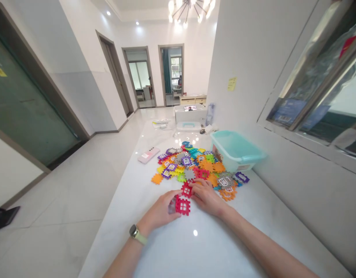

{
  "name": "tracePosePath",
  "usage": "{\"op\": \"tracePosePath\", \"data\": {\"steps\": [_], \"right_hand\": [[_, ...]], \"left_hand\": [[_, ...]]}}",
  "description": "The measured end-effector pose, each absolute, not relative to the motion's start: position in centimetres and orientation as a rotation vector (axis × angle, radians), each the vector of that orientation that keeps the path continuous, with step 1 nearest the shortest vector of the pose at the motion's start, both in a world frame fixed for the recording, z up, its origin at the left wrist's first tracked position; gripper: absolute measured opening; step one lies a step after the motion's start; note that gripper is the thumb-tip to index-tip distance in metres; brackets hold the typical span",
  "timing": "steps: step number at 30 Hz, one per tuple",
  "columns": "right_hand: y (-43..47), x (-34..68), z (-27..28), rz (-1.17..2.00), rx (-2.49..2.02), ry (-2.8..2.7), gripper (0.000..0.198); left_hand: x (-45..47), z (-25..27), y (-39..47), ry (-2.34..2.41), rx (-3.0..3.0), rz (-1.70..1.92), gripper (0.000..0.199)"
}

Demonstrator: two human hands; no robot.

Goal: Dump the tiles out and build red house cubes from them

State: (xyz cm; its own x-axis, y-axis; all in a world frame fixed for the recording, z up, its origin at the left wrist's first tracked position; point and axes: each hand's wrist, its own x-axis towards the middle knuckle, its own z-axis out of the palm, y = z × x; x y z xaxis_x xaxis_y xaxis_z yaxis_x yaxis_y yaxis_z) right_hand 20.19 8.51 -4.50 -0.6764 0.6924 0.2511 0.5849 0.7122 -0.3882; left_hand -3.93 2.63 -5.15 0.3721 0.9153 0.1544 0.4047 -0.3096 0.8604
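1. Between the left and right edges of the table [155, 253], just short of the pile [190, 174]: red panel [183, 206], window-cut, notched along its rim.
2. Left hand [162, 210]: thumb and fingers curled round the panel's left side, pinching it.
3. Right hand [206, 195]: fingers bent over the right side of a second panel [186, 189], also red, just beyond the first. Pinching or merely touching: not clear.
4. Handling, by judgement: light, stiff plastic; faces probably slippery, notches good for grip. Window bars likely the weakest part. Best hold: opposite rims, clear of the bars.
5. Tabletop white, glossy, glare-spotted; likely to let pieces slide. Phone [149, 155] by the left edge, tub [236, 146] by the right.
6. Room: pale walls [238, 50], yellow note [231, 84] on the right-hand one; doorways [171, 75] beyond the table's far end; chandelier [192, 2] overhead.
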Motion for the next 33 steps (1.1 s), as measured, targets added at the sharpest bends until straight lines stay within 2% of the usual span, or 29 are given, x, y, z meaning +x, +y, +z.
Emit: {"op": "tracePosePath", "data": {"steps": [4, 10, 14, 16, 20, 23, 28, 33], "right_hand": [[7.4, 20.4, -3.3, 0.432, -0.991, -2.543, 0.012], [6.6, 20.4, -2.8, 0.441, -0.965, -2.58, 0.038], [7.0, 20.2, -3.7, 0.393, -0.892, -2.635, 0.028], [7.3, 19.9, -4.2, 0.347, -0.894, -2.636, 0.021], [7.6, 19.6, -4.3, 0.29, -0.923, -2.624, 0.025], [7.2, 19.8, -3.4, 0.375, -0.841, -2.619, 0.017], [5.9, 20.1, -2.3, 0.575, -0.707, -2.669, 0.038], [5.0, 19.8, -2.1, 0.702, -0.626, -2.706, 0.044]], "left_hand": [[-5.0, -4.8, 2.6, 1.155, 1.889, 0.845, 0.073], [-5.9, -5.0, 2.5, 1.175, 1.845, 0.884, 0.076], [-4.9, -5.7, 2.3, 1.272, 1.814, 0.935, 0.105], [-4.3, -6.0, 2.2, 1.323, 1.829, 0.948, 0.113], [-3.9, -5.8, 2.2, 1.393, 1.877, 0.842, 0.108], [-4.6, -5.3, 2.2, 1.368, 1.893, 0.757, 0.107], [-6.1, -4.7, 2.3, 1.317, 1.906, 0.706, 0.108], [-6.7, -3.8, 2.1, 1.344, 1.916, 0.69, 0.104]]}}
